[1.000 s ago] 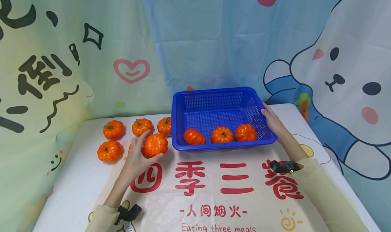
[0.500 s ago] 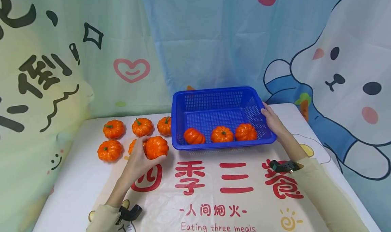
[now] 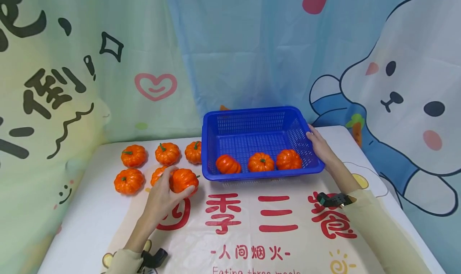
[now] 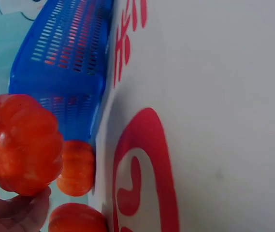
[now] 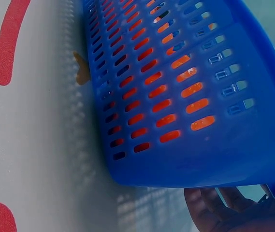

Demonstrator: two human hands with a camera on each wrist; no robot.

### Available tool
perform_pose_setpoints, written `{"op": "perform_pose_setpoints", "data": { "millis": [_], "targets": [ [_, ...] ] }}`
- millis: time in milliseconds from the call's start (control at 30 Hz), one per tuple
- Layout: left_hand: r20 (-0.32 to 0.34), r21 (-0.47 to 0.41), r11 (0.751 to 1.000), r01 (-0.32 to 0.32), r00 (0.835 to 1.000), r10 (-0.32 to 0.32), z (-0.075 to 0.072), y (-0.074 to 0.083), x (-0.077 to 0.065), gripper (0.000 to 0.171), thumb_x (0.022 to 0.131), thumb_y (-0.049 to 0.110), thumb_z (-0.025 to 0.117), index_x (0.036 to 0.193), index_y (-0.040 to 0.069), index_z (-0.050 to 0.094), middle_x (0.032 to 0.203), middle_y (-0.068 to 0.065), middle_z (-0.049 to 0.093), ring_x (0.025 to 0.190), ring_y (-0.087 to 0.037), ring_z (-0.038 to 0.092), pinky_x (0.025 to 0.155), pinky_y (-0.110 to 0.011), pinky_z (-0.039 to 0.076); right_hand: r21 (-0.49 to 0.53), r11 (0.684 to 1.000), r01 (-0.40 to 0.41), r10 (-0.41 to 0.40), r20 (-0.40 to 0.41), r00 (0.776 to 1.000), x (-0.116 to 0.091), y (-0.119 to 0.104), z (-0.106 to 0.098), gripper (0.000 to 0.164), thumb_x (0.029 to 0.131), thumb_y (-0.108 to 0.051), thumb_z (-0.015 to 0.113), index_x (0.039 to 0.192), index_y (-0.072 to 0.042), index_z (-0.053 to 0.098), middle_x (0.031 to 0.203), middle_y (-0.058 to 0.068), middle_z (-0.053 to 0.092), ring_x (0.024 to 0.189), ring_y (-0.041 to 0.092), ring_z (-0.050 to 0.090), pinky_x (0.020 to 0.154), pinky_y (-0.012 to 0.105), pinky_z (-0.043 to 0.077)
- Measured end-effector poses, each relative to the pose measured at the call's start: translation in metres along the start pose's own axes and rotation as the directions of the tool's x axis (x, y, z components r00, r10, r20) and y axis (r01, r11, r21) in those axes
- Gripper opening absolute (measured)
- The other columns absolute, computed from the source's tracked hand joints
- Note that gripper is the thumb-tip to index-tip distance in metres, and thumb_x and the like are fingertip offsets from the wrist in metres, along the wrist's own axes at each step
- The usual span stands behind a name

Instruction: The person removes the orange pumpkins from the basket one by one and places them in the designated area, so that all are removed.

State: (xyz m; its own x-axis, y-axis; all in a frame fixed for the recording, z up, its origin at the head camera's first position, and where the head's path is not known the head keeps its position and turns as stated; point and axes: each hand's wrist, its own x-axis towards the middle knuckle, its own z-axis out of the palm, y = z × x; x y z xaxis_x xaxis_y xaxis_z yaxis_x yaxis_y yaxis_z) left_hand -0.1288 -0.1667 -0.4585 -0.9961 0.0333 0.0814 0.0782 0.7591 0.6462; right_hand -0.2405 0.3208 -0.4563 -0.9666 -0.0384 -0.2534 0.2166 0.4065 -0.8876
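Loading seems underway: left of the blue basket (image 3: 248, 141), a pumpkin (image 3: 184, 181) is gripped by the left hand (image 3: 160, 193); the basket's right edge is held by the right hand (image 3: 321, 146) — lifting over the rim seems needed.

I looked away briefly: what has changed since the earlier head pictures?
The left hand has drawn the orange pumpkin it holds slightly toward the person, and the pumpkin has turned: its stem now shows on the right. Nothing was let go. The right hand stays on the blue basket; the three pumpkins inside and the pumpkins outside stayed put.
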Motion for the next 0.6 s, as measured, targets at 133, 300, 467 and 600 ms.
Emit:
{"op": "perform_pose_setpoints", "data": {
  "millis": [133,300,467,600],
  "targets": [
    [-0.003,-0.022,0.999,0.028,1.0,-0.028,0.002,-0.002,-0.004,0.087,0.076,0.056,0.075,0.136,0.009,0.032,0.121,-0.016,0.058,0.106,-0.03,0.061,0.088,-0.047,0.057,0.004,1.0,0.006,-0.006,0.004,1.0,0.0,0.0,-0.001,0.06,0.105,-0.046,0.017,0.156,-0.027,-0.008,0.164,0.018,0.003,0.148,0.047,0.011,0.117,0.067,0.01],
    [0.021,-0.033,0.999,-0.034,0.999,0.035,0.008,-0.003,-0.007,0.091,0.075,0.033,0.08,0.143,0.007,0.027,0.13,-0.018,0.048,0.115,-0.033,0.056,0.095,-0.051,0.053,0.005,1.0,0.01,-0.01,0.008,1.0,0.001,0.0,-0.001,0.06,0.105,-0.046,0.017,0.156,-0.027,-0.008,0.163,0.019,0.004,0.148,0.047,0.012,0.117,0.067,0.01],
    [0.017,0.021,0.996,-0.083,0.996,0.082,0.016,-0.002,-0.006,0.089,0.071,0.025,0.081,0.144,0.006,0.033,0.129,-0.017,0.041,0.117,-0.034,0.054,0.093,-0.052,0.054,0.006,1.0,0.007,-0.007,0.007,1.0,0.003,0.0,-0.001,0.06,0.105,-0.045,0.017,0.156,-0.026,-0.008,0.164,0.018,0.003,0.149,0.045,0.01,0.118,0.066,0.008],
    [0.046,0.027,0.997,-0.074,0.996,0.072,0.021,0.004,-0.006,0.084,0.073,0.029,0.08,0.141,0.005,0.037,0.131,-0.014,0.048,0.119,-0.031,0.053,0.095,-0.052,0.053,0.0,1.0,0.005,-0.005,0.004,1.0,0.002,0.001,0.0,0.06,0.105,-0.045,0.016,0.156,-0.027,-0.009,0.164,0.017,0.001,0.149,0.046,0.009,0.117,0.066,0.007]
  ]
}}
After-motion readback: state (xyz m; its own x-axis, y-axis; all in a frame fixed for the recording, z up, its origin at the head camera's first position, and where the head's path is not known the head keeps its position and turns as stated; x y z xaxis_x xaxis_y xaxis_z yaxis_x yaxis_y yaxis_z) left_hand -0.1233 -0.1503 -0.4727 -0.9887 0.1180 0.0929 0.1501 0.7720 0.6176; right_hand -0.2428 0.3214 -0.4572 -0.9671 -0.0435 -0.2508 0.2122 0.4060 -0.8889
